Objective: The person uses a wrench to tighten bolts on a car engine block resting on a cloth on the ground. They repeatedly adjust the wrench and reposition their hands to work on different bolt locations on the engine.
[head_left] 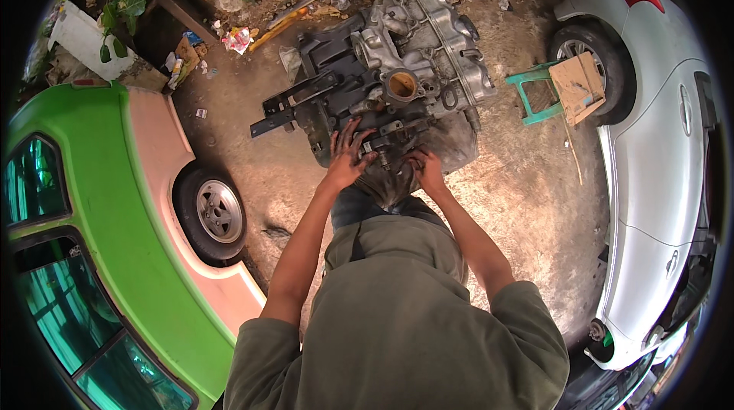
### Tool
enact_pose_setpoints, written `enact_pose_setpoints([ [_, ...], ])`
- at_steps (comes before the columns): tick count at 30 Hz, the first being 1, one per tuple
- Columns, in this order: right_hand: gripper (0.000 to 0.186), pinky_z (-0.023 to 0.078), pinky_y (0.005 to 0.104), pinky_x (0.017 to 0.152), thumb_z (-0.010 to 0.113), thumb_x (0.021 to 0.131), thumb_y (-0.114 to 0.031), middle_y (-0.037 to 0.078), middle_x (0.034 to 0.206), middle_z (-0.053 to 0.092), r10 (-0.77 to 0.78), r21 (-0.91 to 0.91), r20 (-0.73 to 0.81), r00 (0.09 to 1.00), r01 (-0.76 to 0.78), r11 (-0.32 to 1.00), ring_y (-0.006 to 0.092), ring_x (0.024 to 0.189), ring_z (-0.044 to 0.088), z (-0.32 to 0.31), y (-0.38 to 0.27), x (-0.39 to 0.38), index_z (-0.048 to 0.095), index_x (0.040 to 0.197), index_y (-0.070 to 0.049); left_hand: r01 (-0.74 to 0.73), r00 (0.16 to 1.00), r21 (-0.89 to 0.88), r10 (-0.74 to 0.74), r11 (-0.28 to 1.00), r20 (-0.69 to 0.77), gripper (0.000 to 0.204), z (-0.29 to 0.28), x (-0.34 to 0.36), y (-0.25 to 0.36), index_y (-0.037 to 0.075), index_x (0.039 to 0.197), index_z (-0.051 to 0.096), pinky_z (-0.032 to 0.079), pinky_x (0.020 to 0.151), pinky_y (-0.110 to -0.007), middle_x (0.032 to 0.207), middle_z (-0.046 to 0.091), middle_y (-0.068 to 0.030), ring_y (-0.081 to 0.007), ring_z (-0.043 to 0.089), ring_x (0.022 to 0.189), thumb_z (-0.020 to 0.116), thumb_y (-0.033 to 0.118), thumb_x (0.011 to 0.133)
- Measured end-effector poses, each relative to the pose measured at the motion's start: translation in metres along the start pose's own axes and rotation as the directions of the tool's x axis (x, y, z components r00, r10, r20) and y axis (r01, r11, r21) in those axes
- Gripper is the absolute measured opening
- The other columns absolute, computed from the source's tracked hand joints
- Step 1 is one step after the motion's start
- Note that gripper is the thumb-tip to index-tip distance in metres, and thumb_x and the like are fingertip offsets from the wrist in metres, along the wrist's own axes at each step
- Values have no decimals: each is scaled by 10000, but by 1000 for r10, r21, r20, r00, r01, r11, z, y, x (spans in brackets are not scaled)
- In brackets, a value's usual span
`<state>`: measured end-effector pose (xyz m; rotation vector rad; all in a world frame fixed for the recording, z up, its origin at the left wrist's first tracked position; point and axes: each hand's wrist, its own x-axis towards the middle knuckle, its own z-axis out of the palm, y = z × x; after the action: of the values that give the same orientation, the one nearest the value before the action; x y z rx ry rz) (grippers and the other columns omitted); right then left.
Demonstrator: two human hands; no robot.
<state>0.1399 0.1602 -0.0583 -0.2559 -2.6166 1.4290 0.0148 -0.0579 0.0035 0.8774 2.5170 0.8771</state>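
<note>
A large engine [426,41] stands in front of me, with grey metal castings on top and dark, grimy parts on its near and left sides. One round port [401,85] with a brownish inside faces up. My left hand [349,156] lies on the near side of the engine, its dirty fingers spread over the dark parts beside a small metal fitting [369,148]. Lower and to the right, my right hand [426,168] is at the engine's near edge with its fingers bent inward. Whatever its fingertips pinch is too small and dark to make out.
A green and pink vehicle [145,203] is at the left, a silver car [650,157] at the right. Beside the silver car's wheel, a green plastic stool [539,92] has a cardboard piece [578,87] on it. Litter and a yellow bar [279,27] lie behind the engine.
</note>
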Motion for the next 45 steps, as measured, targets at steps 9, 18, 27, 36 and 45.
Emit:
enact_pose_setpoints([
  [9,344,480,441,950,635,900,-176,106,1163,599,361,991,-43,932,-7,136,276,1030,603,27,66,1,528,1193,-31,-19,1000,25,20,1000,-16,584,0,0,-1,263,1406,441,48,1178,-497,1564,229,-81,-263,137,1474,530,546,903],
  [18,241,476,370,935,511,954,-156,101,1072,638,403,990,136,905,-105,-97,226,1005,608,50,107,8,565,1156,-36,-20,1000,29,21,999,-17,585,-1,0,-1,273,1413,434,49,1177,-499,1565,229,-78,-257,137,1475,530,544,903],
  [27,357,451,416,993,659,882,-261,116,1133,595,379,973,221,899,-174,-155,286,1047,571,54,128,16,558,1137,-32,2,1000,25,-2,1000,10,584,-2,-1,2,281,1422,418,38,1180,-499,1576,200,-72,-253,111,1480,539,523,903],
  [36,141,522,311,827,630,895,-23,86,997,645,563,997,-45,825,2,77,201,909,633,42,47,16,587,1030,-22,-4,1000,38,4,999,1,597,0,-1,-1,266,1419,423,41,1175,-504,1574,206,-76,-256,115,1479,546,523,895],
  [45,352,534,382,802,654,720,90,141,993,635,-9,4,-44,999,9,1000,319,903,645,18,0,17,654,1048,-39,-11,1000,36,11,999,7,623,1,0,-1,243,1420,423,25,1170,-500,1565,220,-100,-260,118,1479,508,572,897],
])
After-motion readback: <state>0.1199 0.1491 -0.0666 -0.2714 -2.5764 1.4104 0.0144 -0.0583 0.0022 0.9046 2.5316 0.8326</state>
